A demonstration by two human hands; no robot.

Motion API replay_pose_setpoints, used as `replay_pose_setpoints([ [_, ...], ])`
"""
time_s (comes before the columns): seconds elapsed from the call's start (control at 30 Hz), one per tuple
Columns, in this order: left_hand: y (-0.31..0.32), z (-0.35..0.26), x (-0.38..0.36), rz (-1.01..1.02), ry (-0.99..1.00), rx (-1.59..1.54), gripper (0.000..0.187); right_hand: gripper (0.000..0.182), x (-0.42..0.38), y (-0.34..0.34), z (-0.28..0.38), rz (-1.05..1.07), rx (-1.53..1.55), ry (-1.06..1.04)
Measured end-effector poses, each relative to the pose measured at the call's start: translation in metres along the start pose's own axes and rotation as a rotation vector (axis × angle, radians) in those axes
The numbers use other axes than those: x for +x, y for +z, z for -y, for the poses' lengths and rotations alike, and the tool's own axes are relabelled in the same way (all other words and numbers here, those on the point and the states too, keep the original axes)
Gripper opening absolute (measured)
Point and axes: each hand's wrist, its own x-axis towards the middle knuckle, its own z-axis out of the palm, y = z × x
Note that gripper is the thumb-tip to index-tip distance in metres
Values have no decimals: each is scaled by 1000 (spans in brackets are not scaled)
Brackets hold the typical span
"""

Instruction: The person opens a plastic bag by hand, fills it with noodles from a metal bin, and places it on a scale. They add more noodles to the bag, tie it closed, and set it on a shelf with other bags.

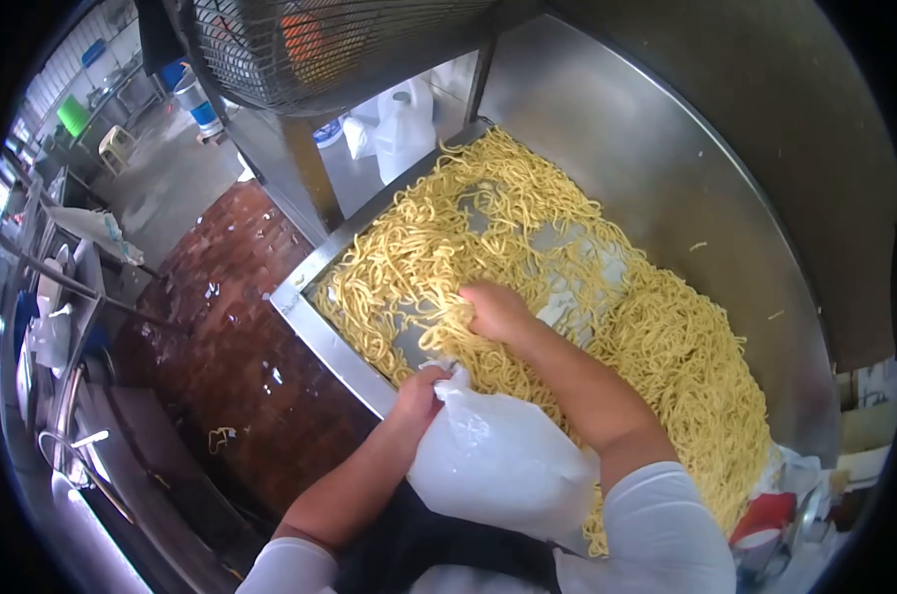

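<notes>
Yellow noodles [686, 366] lie in thick heaps across a metal tray table [315, 337], with patches of its surface showing between them. My left hand [419, 396] is closed on the gathered mouth of a white plastic bag [508, 460]. The bag bulges in front of my body, over the tray's near edge; its contents are hidden. Just past the bag's mouth, my right hand [495, 312] reaches into the noodles, its fingers curled around some strands. Those fingertips are partly hidden among the noodles.
A large caged fan [300, 49] hangs over the tray's far left corner. A tall metal wall [656, 148] backs the tray. White jugs [404, 134] stand behind it. Left lies a red-brown floor [231, 327] with scraps. A red-and-white item [765, 515] sits at lower right.
</notes>
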Motion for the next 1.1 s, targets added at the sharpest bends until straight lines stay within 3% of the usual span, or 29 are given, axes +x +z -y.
replay_pose_setpoints([
  [0.07, -5, -1, -1, 6, -13, -33, 27, 41, -11, -7, -7, 23, 36, 79],
  [0.13, -13, -7, 6, 139, -61, -116, 26, 39, -26, -34, -5, 32, 63, 158],
  [0.2, -7, -17, 7, 144, -72, -91, 24, 41, -55, -73, 23, 75, 35, 285],
  [0.3, -2, -21, 19, 139, -85, -35, 21, 39, -104, -76, 55, 227, -34, 187],
  [0.4, 8, -15, 19, 92, -42, 63, 21, 34, -135, -77, 76, 516, 308, 264],
  [0.47, 10, -4, 18, 37, 0, 129, 23, 32, -122, -86, 82, 622, 428, 279],
  [0.53, 0, 14, 20, 34, 59, 109, 12, 24, -65, -110, 81, 687, 307, 51],
  [0.6, 15, 16, -9, -14, 87, 107, 15, 26, -23, -82, 56, 116, -23, -114],
  [0.7, 14, 17, -15, 63, 104, 104, 19, 28, 48, -52, 51, 2, -12, -226],
  [0.8, 18, 15, -21, -19, 149, 119, 28, 29, 105, -14, 54, -144, -136, -332],
  [0.87, 8, 19, -10, 1, 165, 118, 29, 32, 119, 3, 57, -237, -239, -173],
  [0.93, 1, 22, -4, 55, 159, 125, 30, 33, 132, 1, 50, -142, -181, -116],
  [1.0, 8, 21, -13, 35, 161, 116, 25, 31, 132, -15, 44, 74, 64, 207],
  [1.03, 13, 19, -16, 15, 169, 102, 19, 28, 130, -15, 30, -101, 83, 122],
  [1.1, 15, 15, -17, 19, 158, 95, 18, 30, 114, -72, 51, 32, 362, 418],
])
